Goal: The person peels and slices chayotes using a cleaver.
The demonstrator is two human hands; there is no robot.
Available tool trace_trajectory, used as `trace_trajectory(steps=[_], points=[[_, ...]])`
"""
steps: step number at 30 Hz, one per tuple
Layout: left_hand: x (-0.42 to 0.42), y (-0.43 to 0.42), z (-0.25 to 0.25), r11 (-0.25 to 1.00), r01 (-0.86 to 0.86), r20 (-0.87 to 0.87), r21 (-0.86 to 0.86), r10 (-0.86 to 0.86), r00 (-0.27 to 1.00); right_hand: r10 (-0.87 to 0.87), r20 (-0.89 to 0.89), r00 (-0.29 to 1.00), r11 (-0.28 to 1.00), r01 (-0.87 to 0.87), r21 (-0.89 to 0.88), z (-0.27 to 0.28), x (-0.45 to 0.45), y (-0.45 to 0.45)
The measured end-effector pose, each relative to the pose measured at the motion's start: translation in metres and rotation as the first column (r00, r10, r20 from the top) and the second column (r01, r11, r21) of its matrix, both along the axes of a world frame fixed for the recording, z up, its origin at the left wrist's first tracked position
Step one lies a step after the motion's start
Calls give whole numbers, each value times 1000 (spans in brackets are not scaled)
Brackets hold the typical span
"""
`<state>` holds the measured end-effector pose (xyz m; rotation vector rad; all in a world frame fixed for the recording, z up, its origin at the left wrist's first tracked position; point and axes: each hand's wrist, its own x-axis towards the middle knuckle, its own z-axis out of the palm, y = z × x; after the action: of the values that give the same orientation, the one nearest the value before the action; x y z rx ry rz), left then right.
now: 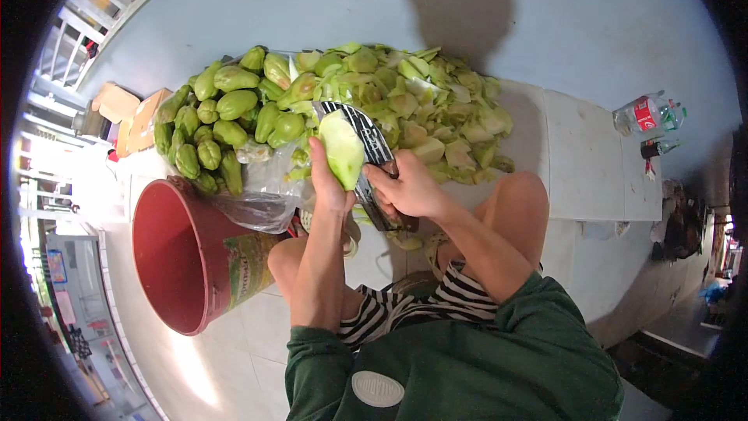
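A pale green chayote (341, 148), its skin pared off over much of the visible side, rests in my left hand (331, 183), which grips it from below. My right hand (405, 185) is closed around a broad knife (366, 129) with dark and light stripes on its blade. The blade lies close against the chayote's right side; whether it is cutting in, I cannot tell. Just beyond my hands, whole green chayotes (230, 105) are heaped at the left. To their right spreads a pile of pale green peelings and pieces (413, 105).
A large red bucket (204, 281) stands tilted at the left, by my knee. Clear plastic sheeting (261, 203) hangs over the ledge beside it. Plastic bottles (647, 113) lie on the white tiled ledge (580, 148) at the right. A cardboard box (144, 125) sits far left.
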<state>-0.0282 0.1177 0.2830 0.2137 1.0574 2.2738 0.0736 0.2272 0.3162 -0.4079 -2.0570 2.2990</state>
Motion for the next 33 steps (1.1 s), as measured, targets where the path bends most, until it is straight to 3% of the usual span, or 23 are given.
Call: trace_trajectory(steps=[3,11,13,14,16,19,21,23,26,29,31,33], points=[[6,0,10,999,4,17,-33,-4,1000,13,5,1000,998,-13,61,7,-2,-1],[-6,0,5,994,-109,200,-28,112,973,-31,-10,999,999,31,-15,-3,-5,2],[-11,3,9,967,-232,288,105,194,938,-31,-48,998,998,28,-62,-1,-5,4],[-14,3,12,957,-237,302,166,180,936,-99,-3,995,960,95,-265,3,-5,8],[-17,2,10,947,-263,317,183,196,928,-144,109,984,748,180,-639,2,-10,18],[-26,11,4,941,-275,319,197,203,926,-109,163,981,717,191,-670,-2,-24,17],[-45,22,-23,955,-233,171,182,203,964,-81,161,984,716,170,-677,-6,-30,11],[-65,27,-38,952,-248,174,182,217,961,-117,147,982,722,186,-666,-10,-36,9],[-76,36,-15,909,-392,256,140,349,902,-172,161,972,709,236,-665,-11,-41,18],[-90,38,-8,879,-450,171,160,424,889,-244,131,961,724,271,-634,-10,-42,33],[-98,35,-5,874,-448,169,190,420,891,-337,180,924,730,377,-570,-11,-40,37],[-99,29,0,912,-338,122,233,318,940,-349,165,923,755,381,-534,-18,-39,38]])
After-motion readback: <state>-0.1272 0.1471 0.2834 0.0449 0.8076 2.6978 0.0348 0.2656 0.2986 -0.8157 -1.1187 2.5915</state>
